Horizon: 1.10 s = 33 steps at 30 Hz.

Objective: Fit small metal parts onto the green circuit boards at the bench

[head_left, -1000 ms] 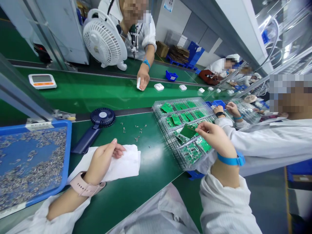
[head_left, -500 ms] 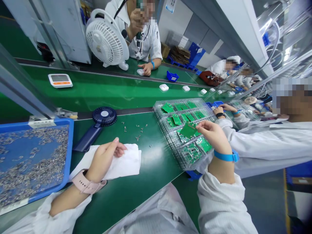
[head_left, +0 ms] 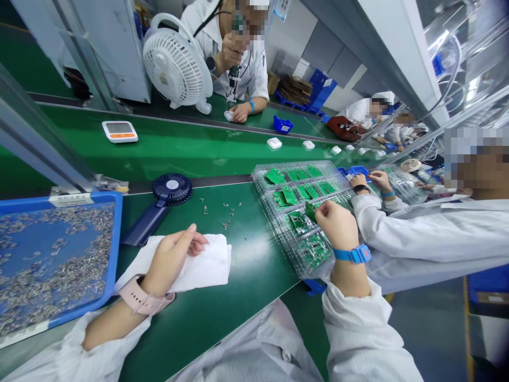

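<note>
The right hand [head_left: 337,225] is curling its fingers down onto a green circuit board [head_left: 310,210], though whether it has a firm hold is hard to tell. That board is sitting in a clear plastic tray [head_left: 294,166], with more green boards [head_left: 289,195] lying in rows around it. A blue wristband [head_left: 352,254] is circling that wrist. Over on the left, the left hand [head_left: 173,260] is lying half-open and gripping nothing, resting on a white cloth [head_left: 210,265] on the green conveyor belt [head_left: 238,318]. A pink smartwatch [head_left: 139,297] is sitting on that wrist. Just beyond, a blue tray [head_left: 117,223] is holding a heap of small metal parts [head_left: 59,265], and a few more are scattered on the belt. A white label [head_left: 70,199] is running along the tray's rim, its writing too small to read.
</note>
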Available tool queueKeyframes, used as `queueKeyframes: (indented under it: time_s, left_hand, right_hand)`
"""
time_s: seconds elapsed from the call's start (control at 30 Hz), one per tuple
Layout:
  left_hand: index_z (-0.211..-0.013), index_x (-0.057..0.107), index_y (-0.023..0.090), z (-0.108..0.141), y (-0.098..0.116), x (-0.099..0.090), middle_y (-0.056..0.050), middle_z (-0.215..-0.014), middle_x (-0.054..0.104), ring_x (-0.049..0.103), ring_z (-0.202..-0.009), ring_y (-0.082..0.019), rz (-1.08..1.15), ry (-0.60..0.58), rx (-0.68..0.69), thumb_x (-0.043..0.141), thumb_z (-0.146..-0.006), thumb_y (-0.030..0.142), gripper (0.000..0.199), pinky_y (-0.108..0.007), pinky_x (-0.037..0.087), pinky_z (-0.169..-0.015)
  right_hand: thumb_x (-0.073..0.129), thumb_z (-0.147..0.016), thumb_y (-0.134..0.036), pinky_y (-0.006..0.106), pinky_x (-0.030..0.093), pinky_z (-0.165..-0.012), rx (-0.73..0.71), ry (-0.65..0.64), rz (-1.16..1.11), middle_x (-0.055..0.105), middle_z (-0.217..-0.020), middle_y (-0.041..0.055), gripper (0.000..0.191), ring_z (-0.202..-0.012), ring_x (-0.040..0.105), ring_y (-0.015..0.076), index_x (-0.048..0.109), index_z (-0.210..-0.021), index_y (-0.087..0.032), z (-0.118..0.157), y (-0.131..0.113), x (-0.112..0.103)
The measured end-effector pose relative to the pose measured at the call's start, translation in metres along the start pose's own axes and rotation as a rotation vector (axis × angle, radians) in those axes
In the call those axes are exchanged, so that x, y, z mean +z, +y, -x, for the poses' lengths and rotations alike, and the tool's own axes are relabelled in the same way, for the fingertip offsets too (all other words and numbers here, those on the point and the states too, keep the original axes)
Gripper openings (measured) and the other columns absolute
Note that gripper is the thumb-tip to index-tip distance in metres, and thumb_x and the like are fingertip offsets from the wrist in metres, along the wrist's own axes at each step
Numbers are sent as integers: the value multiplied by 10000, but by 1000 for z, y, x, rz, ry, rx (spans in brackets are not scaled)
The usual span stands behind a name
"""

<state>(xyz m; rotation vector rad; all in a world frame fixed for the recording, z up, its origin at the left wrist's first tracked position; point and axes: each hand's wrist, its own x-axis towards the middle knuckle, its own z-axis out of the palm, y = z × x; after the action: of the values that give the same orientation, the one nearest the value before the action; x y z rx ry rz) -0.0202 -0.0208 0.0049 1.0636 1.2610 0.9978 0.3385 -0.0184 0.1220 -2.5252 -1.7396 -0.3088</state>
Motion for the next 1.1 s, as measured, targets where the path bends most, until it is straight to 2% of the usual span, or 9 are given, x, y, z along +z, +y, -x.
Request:
queueKeyframes:
  time_s: [0.2, 0.4, 0.53, 0.63, 0.73, 0.83, 1.0, 1.07, 1.1]
  left_hand:
    - [-675, 724, 158, 0, 0, 0, -85, -664, 680, 605, -643, -189, -8, 5, 14, 534, -832, 649, 549, -287, 511, -630]
    - [-680, 730, 158, 1, 0, 0, -82, -655, 680, 603, -638, -181, 10, 2, 14, 545, -825, 645, 540, -278, 508, -626]
    - [-677, 724, 153, 1, 0, 0, -81, -648, 672, 598, -630, -177, 42, 2, 25, 546, -838, 623, 528, -278, 501, -614]
    - [-670, 719, 143, 0, -1, 0, -78, -638, 667, 597, -613, -167, 76, 2, 27, 513, -865, 598, 536, -273, 495, -609]
    - [-651, 709, 137, 0, -3, 0, -77, -606, 657, 594, -579, -162, 124, 10, 42, 440, -892, 597, 585, -274, 484, -588]
    - [-617, 677, 143, -1, -6, 0, -79, -571, 643, 589, -544, -168, 193, 40, 54, 363, -909, 626, 646, -292, 475, -572]
    - [-554, 558, 178, -4, -11, -2, -34, -521, 582, 578, -549, -172, 229, 88, 85, 532, -870, 558, 495, -300, 470, -596]
    - [-591, 563, 182, -4, -11, -2, -15, -535, 579, 555, -532, -158, 262, 83, 71, 579, -859, 503, 419, -289, 453, -567]
    - [-603, 570, 183, -4, -12, -3, -11, -541, 581, 546, -523, -153, 272, 80, 63, 577, -864, 488, 401, -286, 446, -557]
  right_hand:
    - [547, -815, -319, 272, 341, -593, -79, -49, -213, 687, -717, 29, 142, -650, 592, 182, 620, -757, -213, 9, -1, -5]
    - [564, -808, -324, 279, 336, -567, -6, 52, -263, 644, -650, 14, 147, -601, 553, 171, 602, -717, -215, 21, 1, -17]
    - [569, -852, -361, 283, 394, -568, -74, 96, -542, 635, -669, 16, 171, -599, 551, 165, 615, -777, -214, 48, -24, -30]
    - [561, -896, -314, 308, 441, -622, -317, 238, -664, 657, -745, 23, 115, -671, 581, 174, 602, -827, -230, 67, -69, -25]
    - [556, -911, -219, 349, 427, -684, -786, 441, -555, 694, -823, 28, 69, -766, 597, 184, 600, -867, -247, 73, -123, -1]
    - [532, -931, -172, 346, 357, -603, -1151, 476, -478, 699, -817, 10, 116, -712, 566, 160, 604, -892, -255, 70, -166, 29]
    - [514, -944, -163, 332, 307, -567, -1381, 449, -517, 684, -774, -1, 140, -664, 533, 141, 607, -877, -242, 63, -187, 53]
    - [534, -938, -238, 332, 345, -600, -1375, 427, -581, 699, -839, 8, 85, -699, 551, 150, 620, -936, -245, 57, -186, 52]
    - [537, -934, -267, 335, 374, -633, -1307, 391, -652, 701, -868, 20, 95, -732, 565, 159, 622, -965, -239, 53, -186, 51]
